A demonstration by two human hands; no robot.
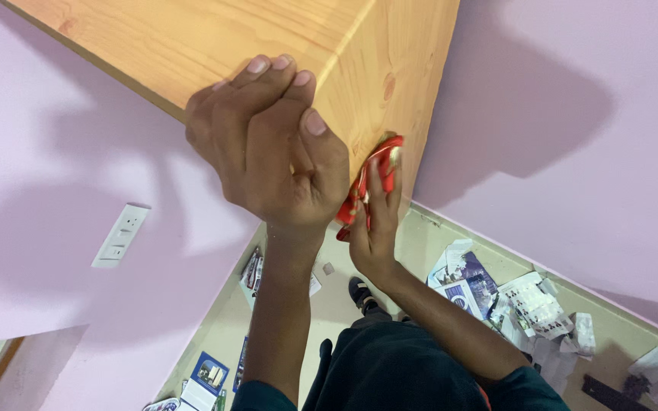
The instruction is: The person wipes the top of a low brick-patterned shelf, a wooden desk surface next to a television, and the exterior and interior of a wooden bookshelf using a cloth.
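A large wooden box (283, 46) of pale orange pine, smooth-faced with visible grain and a round knot, fills the top of the view, its sharp corner edge pointing down toward the person. The left hand (272, 152) wraps over that corner from below, fingers curled tight against the wood and thumb pressed on the adjacent face, so it grips the box itself. Just right of the corner, the right hand (375, 228) pins a crumpled red cloth (371, 179) flat against the wood, fingers closed on its soft folds. Below the box, torn papers (527, 304) lie scattered on the pale floor (344, 304). Left of the box, a white switch plate (120, 236) sits on the lilac wall (39, 190).
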